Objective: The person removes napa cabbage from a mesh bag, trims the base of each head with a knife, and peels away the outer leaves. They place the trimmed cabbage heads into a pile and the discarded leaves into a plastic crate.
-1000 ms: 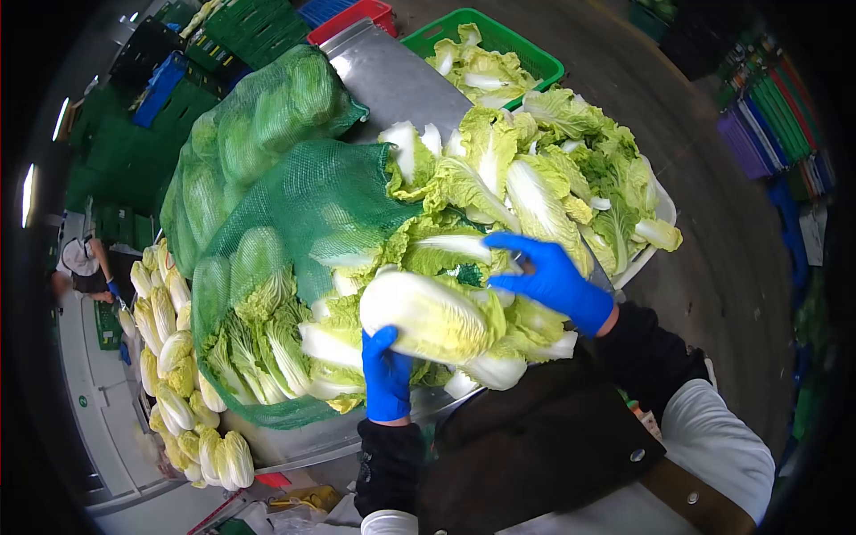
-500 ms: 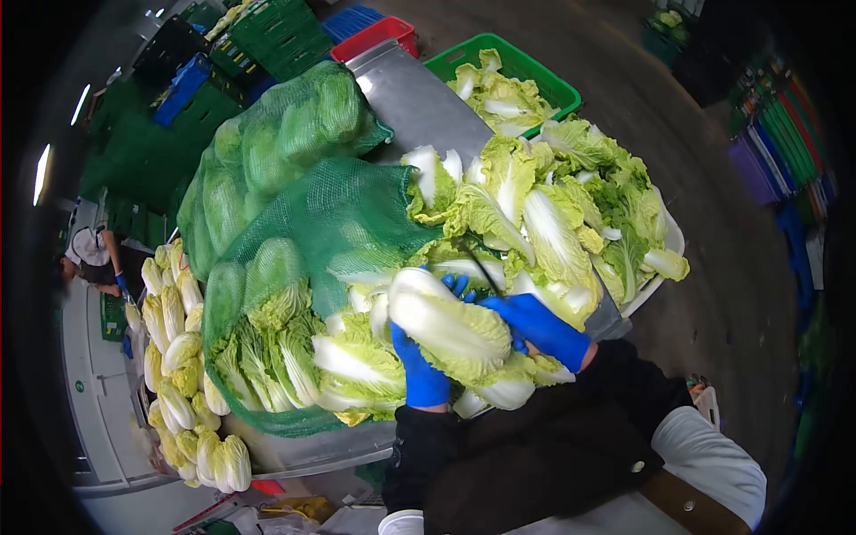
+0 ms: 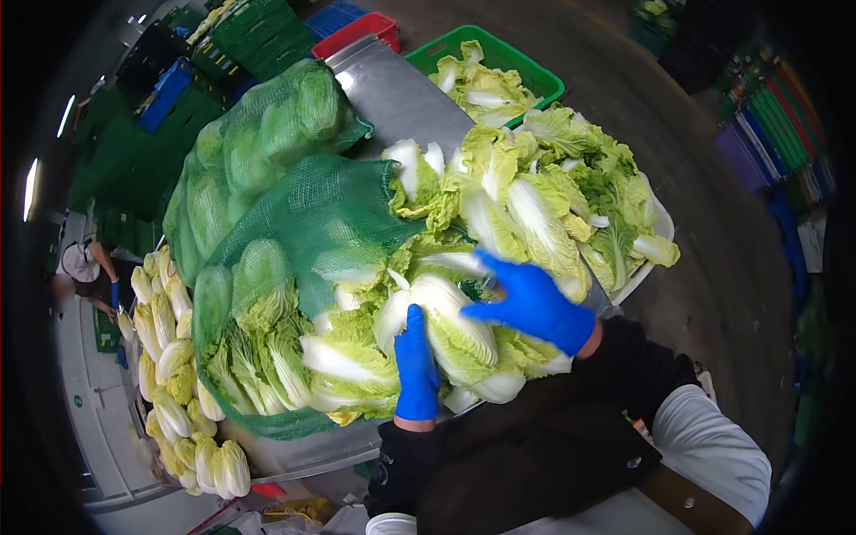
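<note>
Head-cam view of a steel table (image 3: 392, 85) buried in napa. The cabbage (image 3: 459, 334) in hand is a pale head lying at the near edge of the table, on top of other loose heads, just right of the open mouth of a green net sack (image 3: 303, 214). The left hand (image 3: 416, 366), in a blue glove, lies flat against the cabbage's left side with the fingers straight and pressed together, pointing away from the person; I can't see the thumb. The right hand (image 3: 528, 301), also in blue, sits on the cabbage's far right shoulder with the fingers spread apart and a bit blurred, thumb poking left - so the head is sandwiched between the two palms rather than clamped in a fist. The sack spills more heads (image 3: 267, 357) out toward the near left, and a second, fuller sack (image 3: 267, 134) lies behind it. To the right there's a big heap of loose leaves (image 3: 553, 187) that runs up to a white tub (image 3: 665, 223) at the table's right edge. Farther off, a green crate (image 3: 535, 78) holds more leaves, with a red crate (image 3: 361, 27) just left of it. Down the left side runs a row of trimmed cabbages (image 3: 165, 348), and another person (image 3: 85, 266) is bent over beyond it.
</note>
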{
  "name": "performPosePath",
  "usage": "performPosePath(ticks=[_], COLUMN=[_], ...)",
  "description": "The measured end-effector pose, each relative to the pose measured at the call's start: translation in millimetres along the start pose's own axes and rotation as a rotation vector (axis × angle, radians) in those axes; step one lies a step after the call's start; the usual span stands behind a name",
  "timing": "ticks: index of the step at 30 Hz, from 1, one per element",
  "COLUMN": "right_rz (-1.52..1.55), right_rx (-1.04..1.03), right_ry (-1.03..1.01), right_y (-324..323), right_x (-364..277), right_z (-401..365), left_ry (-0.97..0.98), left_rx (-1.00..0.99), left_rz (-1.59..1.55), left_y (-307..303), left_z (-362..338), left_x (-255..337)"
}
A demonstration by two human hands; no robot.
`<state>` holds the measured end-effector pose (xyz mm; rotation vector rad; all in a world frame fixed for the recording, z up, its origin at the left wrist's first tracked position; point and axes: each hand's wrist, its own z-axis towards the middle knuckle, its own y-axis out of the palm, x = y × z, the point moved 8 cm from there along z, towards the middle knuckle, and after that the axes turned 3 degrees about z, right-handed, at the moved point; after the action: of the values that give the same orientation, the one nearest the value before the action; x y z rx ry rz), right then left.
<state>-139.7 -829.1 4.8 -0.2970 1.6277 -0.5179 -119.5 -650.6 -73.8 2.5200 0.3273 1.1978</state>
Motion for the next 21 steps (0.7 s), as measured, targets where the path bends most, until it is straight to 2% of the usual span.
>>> performPosePath(ticks=[1,2,4,5,7,8,9,11,12,14,15,17,18,21], right_rz=[0.088,0.088,0.156,0.158,0.379,0.233,0.234,0.102,0.102,0.205,0.206,0.339,0.338,0.393], right_rx=[-0.051,-0.048,-0.098,-0.1,-0.071,-0.081,-0.078,0.015,0.016,-0.109,-0.108,0.044,0.047,-0.003], right_ry=[-0.092,-0.085,0.11,0.114,0.04,0.066,0.069,-0.087,-0.084,0.102,0.104,-0.053,-0.051,-0.03], right_y=[14.6,16.1,22.4,25.0,19.5,14.9,18.2,18.0,16.9,24.7,28.3,24.3,23.1,20.2], right_x=[-5.2,-3.2,15.1,20.5,10.0,4.0,5.8,-0.3,-0.9,10.2,14.9,17.1,17.9,18.8], right_z=[-5.6,-5.4,-4.5,-4.2,-0.7,-6.0,-7.6,-12.0,-12.4,-12.9,-12.8,-11.0,-10.8,-7.6], left_ry=[0.081,0.133,0.149,0.167,0.149,0.138,0.129,0.138,0.149,0.21,0.271,0.327,0.385,0.376], left_rx=[0.039,0.054,0.011,-0.03,-0.027,-0.03,-0.035,-0.018,0.002,0.028,0.052,0.046,0.041,0.015], left_rz=[0.096,0.235,0.27,0.306,0.296,0.288,0.282,0.248,0.214,0.304,0.397,0.381,0.361,0.359], left_y=[-6.2,-12.9,-7.7,-4.9,-9.4,-10.9,-11.2,-8.8,-8.8,-10.3,-11.9,-14.5,-13.2,-5.2], left_z=[3.5,6.5,-1.9,-5.7,-6.9,-6.6,-6.0,-6.9,-7.8,-6.6,-6.5,-4.4,-5.4,-12.5], left_x=[-0.4,-0.5,10.8,15.3,12.3,11.1,10.4,10.2,9.9,8.1,9.6,7.9,10.8,12.3])
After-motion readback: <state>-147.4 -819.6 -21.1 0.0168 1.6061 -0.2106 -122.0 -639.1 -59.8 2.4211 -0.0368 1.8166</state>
